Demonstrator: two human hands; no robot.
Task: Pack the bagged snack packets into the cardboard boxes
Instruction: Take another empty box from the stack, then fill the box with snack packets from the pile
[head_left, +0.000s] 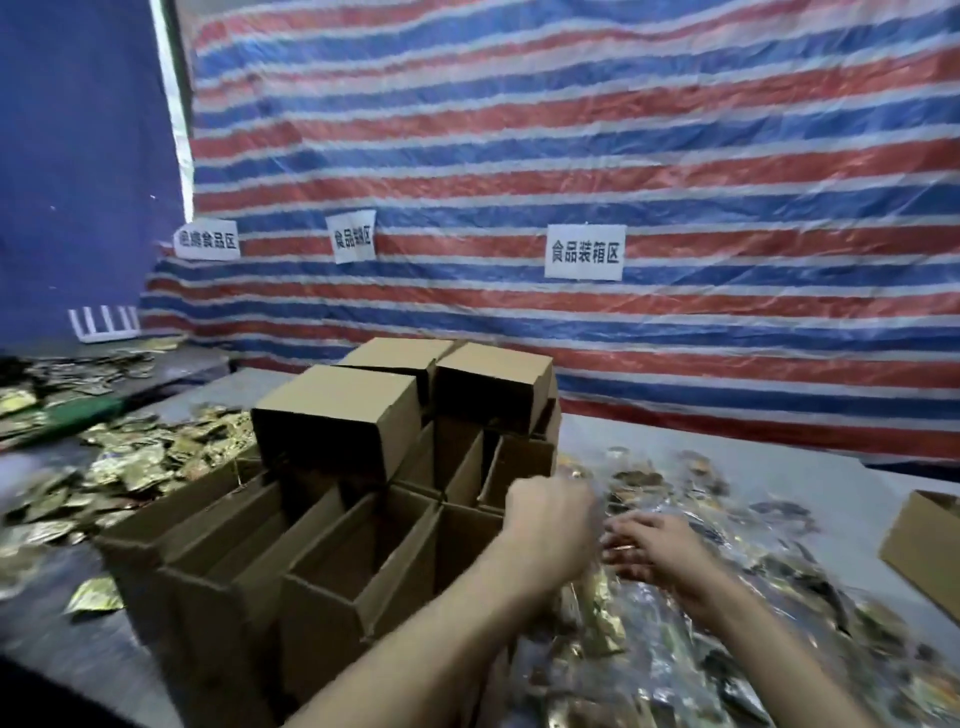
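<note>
In the head view, our left hand (550, 519) is curled beside the rim of the open boxes (311, 551), at the edge of the heap of clear bags of snacks (727, 597). Blur keeps us from telling whether it grips one. Our right hand (649, 545) lies on the heap with its fingers spread, holding nothing we can see.

The bags look slippery, so we judge one could slide across the table (831, 483) or catch on a box wall. A bump from our left forearm could topple the stacked boxes (337, 415).

The right sign (584, 253) reads 食品装箱区. The middle sign (353, 237) and left sign (207, 240) are too blurred to read fully.
</note>
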